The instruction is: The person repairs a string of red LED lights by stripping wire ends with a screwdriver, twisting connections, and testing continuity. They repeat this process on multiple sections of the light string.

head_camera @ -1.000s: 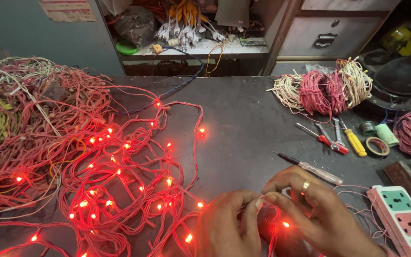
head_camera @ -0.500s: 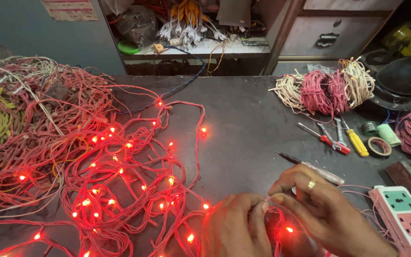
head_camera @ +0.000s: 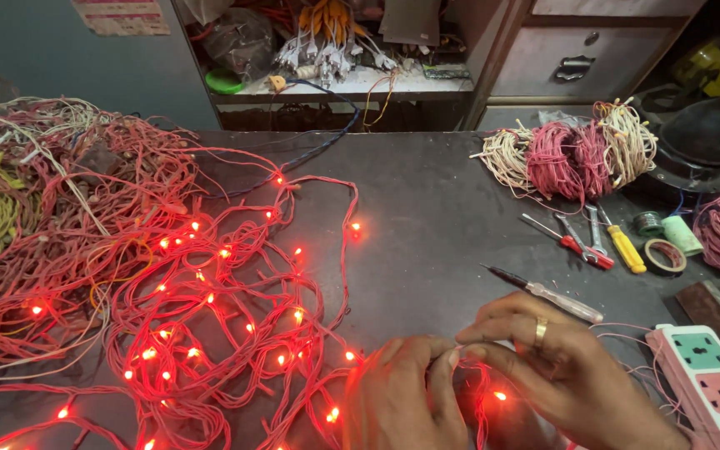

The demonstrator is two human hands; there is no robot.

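At the table's near edge, a lit wire is pinched between fingertips of left hand and right hand, both clamped on it. The strand's axis runs left-right, its bulk trailing leftward into the tangle; a screwdriver lies just beyond the right hand.

Dim, sharp view; lit red string lights cast a glow over the dark table.

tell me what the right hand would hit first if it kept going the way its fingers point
The right hand points left, fingertips already meeting the left hand over the lit string of red lights. So it would meet the left hand's fingers first.
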